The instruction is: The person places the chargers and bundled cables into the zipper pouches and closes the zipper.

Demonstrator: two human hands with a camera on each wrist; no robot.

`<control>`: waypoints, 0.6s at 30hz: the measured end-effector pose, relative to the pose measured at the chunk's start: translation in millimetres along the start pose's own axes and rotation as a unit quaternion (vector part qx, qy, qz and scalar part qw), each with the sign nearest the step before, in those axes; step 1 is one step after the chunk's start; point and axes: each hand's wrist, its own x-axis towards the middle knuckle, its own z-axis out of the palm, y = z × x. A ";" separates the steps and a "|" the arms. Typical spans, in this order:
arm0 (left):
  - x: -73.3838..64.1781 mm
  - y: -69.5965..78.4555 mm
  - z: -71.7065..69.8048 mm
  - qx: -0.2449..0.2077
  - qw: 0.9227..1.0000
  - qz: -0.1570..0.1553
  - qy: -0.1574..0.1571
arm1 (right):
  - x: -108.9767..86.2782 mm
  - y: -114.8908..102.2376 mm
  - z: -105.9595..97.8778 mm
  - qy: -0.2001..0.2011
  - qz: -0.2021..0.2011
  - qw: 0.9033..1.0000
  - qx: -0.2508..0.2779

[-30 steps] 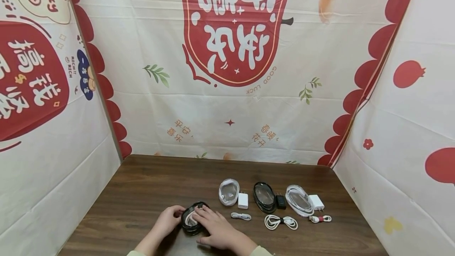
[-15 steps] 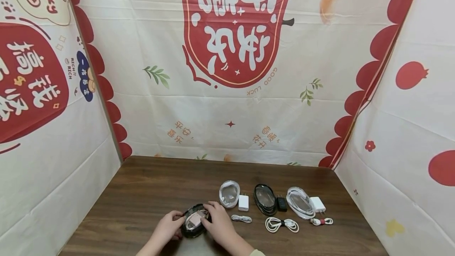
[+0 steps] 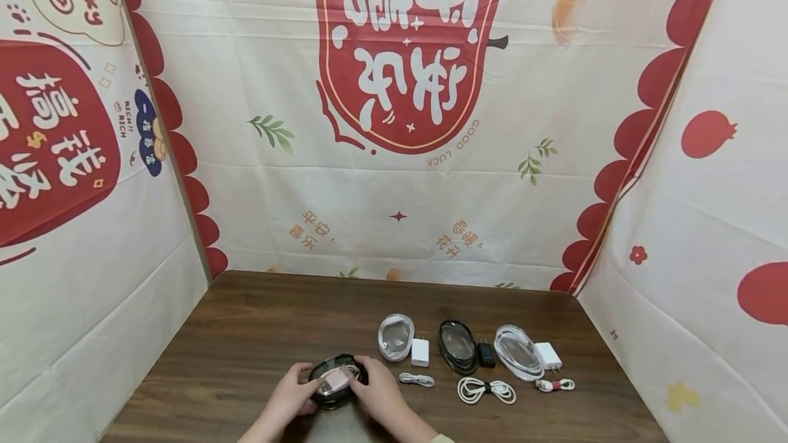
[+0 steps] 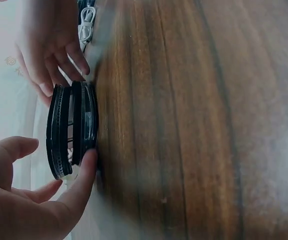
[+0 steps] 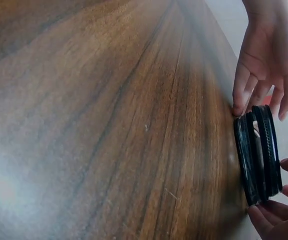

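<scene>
An oval zip case (image 3: pixel 333 398) with a black rim and clear top lies near the table's front. A pale pinkish charger-like block (image 3: pixel 336 379) and a light cable show inside it. Its two halves stand slightly apart, with zipper teeth (image 4: pixel 59 131) along one rim in the left wrist view. My left hand (image 3: pixel 288 394) holds the case's left side, its thumb at the top rim and fingers low on the side. On the opposite side my right hand (image 3: pixel 380 388) grips it, the thumb reaching over the top by the block. The fingers under the case are hidden.
Right of the case stand a white-rimmed case (image 3: pixel 396 338), a black-rimmed case (image 3: pixel 458 347) and another white-rimmed case (image 3: pixel 518 353). Beside them lie a white charger (image 3: pixel 421 352), a black charger (image 3: pixel 486 354), another white charger (image 3: pixel 548 355) and bundled white cables (image 3: pixel 486 390).
My right hand has drawn back from across the case's top to its right side, uncovering the block inside. The left hand has shifted slightly and stays at the left side.
</scene>
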 end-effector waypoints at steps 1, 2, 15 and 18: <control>0.9 0.4 0.0 0.005 1.000 0.003 0.006 | -0.8 -0.4 -0.8 0.000 0.002 1.000 0.005; 1.9 0.7 0.0 0.011 1.000 0.004 0.013 | -1.8 -1.0 -1.6 0.001 0.003 1.000 0.009; 17.8 3.3 -6.3 0.120 0.989 0.047 0.065 | -8.7 -2.6 0.8 0.012 0.015 0.994 0.109; 20.6 4.5 -8.6 0.153 0.983 0.069 0.074 | -10.2 -1.9 2.4 0.005 0.018 0.992 0.123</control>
